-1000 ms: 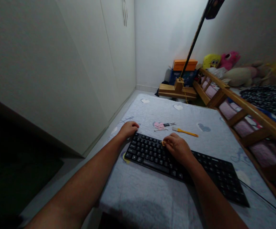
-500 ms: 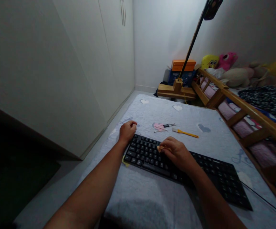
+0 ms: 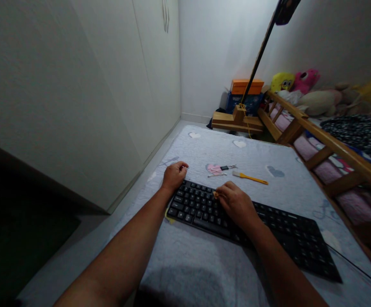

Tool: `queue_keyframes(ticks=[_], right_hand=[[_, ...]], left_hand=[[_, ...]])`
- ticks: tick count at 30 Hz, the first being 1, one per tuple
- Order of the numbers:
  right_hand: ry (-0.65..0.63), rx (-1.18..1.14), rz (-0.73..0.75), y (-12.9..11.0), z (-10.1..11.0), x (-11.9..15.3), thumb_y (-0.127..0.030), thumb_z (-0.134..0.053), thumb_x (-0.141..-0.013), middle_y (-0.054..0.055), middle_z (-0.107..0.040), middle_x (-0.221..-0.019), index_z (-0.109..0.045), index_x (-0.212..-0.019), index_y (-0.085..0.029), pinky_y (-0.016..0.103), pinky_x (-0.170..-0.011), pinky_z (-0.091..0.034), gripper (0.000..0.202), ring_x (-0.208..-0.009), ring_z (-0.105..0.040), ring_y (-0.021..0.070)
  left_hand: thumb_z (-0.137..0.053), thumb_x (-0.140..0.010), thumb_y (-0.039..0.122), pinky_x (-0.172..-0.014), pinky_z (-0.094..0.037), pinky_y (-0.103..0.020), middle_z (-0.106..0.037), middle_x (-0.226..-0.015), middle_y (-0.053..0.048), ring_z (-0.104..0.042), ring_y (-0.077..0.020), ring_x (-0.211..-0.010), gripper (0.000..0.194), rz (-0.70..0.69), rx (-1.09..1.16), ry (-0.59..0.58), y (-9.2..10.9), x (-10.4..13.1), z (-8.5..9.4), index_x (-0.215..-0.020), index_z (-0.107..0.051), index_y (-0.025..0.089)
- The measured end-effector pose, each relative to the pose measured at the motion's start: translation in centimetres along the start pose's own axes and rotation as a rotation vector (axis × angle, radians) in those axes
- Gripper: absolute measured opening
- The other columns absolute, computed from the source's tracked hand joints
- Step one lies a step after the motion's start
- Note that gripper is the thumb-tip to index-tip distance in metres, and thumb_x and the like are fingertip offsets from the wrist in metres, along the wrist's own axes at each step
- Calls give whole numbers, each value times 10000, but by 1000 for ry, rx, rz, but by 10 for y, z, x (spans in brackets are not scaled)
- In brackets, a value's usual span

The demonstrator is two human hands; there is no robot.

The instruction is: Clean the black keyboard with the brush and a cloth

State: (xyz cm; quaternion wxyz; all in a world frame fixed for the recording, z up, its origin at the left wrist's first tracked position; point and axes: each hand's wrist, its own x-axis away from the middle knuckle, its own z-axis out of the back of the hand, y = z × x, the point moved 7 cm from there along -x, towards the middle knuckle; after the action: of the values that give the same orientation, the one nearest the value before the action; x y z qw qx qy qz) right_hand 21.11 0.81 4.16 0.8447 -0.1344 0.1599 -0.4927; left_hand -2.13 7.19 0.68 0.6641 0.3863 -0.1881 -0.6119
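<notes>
A black keyboard (image 3: 201, 209) lies aslant on the pale blue bedspread. My right hand (image 3: 235, 202) is over its middle, fingers closed on a small crumpled orange-brown cloth (image 3: 216, 195) that touches the upper keys. At the keyboard's upper left corner rests my left hand (image 3: 174, 175), its fingers curled together; whether anything is inside them is hidden. Beyond the keyboard lie a yellow-handled brush (image 3: 251, 178), a black clip (image 3: 224, 168) and several cotton swabs (image 3: 216, 175).
A pale wardrobe (image 3: 118, 85) stands along the left. To the right runs a wooden bed rail (image 3: 335, 128) with plush toys behind it. A wooden stand (image 3: 238, 121) with a black pole is at the far end. The keyboard's cable (image 3: 354, 266) trails right.
My right hand has moved slightly up and away over the keys with the cloth. My left hand and the keyboard have shifted slightly right in the view.
</notes>
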Motion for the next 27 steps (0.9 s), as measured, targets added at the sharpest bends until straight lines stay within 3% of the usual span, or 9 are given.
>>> queue_keyframes(ticks=[16,22,27], right_hand=[[159,107,-134,20,14,0,-204,-531,-951,68,-632,-962,-694,-922,-210,297,-728,-460,166,-851,-622,207],[9,-126,95,-12,5,2,-174,-541,-949,37,-633,-954,-691,-936,-222,273,-799,-478,158,-876,-625,171],[-38,-64,72,-12,-3,1,-163,-543,-947,41,-640,-977,-702,-968,-219,271,-796,-475,170,-883,-626,171]], left_hand=[[-499,-782,243,-624,-429,-265,-666,-668,-24,-573,-168,-629,315,33,26,-36,-4,-1,-3,-935,-762,161],[-496,-783,236,-641,-448,-267,-687,-690,-30,-598,-174,-655,317,31,18,-39,-6,-2,-5,-933,-765,164],[-497,-788,240,-649,-453,-274,-687,-695,-33,-598,-177,-658,321,21,21,-35,-5,-2,-4,-942,-768,163]])
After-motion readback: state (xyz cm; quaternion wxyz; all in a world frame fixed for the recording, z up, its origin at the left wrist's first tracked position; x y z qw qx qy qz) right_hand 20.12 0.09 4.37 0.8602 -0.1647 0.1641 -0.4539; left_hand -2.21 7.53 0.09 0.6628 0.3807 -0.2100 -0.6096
